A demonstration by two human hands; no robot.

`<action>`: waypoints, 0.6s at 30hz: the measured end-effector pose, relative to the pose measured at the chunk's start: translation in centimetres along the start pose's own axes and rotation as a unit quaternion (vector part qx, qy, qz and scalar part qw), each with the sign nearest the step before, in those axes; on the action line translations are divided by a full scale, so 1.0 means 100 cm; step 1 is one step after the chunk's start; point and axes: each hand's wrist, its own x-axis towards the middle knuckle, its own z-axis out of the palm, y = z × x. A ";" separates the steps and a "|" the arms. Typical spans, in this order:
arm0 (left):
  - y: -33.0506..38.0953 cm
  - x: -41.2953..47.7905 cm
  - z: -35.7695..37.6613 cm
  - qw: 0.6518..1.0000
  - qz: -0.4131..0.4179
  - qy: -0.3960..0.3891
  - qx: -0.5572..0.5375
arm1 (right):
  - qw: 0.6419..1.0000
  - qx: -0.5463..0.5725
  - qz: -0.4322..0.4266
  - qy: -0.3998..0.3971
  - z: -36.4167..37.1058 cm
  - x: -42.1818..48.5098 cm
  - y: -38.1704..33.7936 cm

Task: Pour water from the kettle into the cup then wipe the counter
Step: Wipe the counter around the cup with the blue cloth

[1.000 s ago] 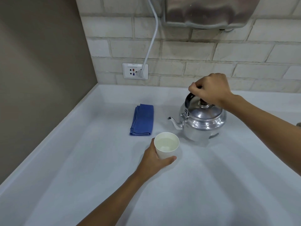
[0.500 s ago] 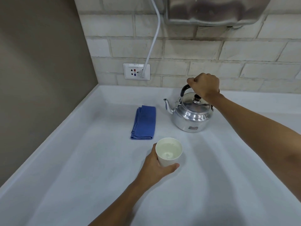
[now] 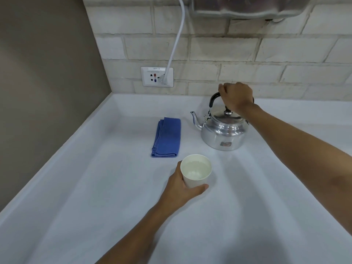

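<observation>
Kettle (image 3: 223,130), upright near tabletop (image 3: 76,187) back edge: my right grip (image 3: 237,97) closed around its handle. Cup (image 3: 195,171), water inside: my left grip (image 3: 182,189) wrapped around it. Cloth (image 3: 167,137), folded, beside kettle.

On your white counter (image 3: 76,197): folded blue cloth (image 3: 166,137) toward the back-left corner; round silver metal kettle (image 3: 222,130) to its right; white paper cup (image 3: 195,171) before both, between them.

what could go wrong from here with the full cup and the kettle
The cup looks filled close to its rim, so a squeeze or nudge from the left hand might slop water onto the counter. The right hand grips the kettle handle; its spout points toward the blue cloth and may drip on it.
</observation>
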 end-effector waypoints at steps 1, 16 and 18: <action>0.000 0.000 0.000 1.000 -0.001 -0.002 0.001 | 1.000 0.002 -0.009 0.019 -0.001 -0.009 -0.002; -0.016 -0.010 -0.085 0.984 0.018 -0.089 0.151 | 0.974 0.004 0.057 -0.218 0.043 -0.252 -0.006; -0.011 0.011 -0.096 0.986 0.040 -0.036 0.159 | 0.978 -0.017 0.042 -0.204 0.044 -0.251 -0.010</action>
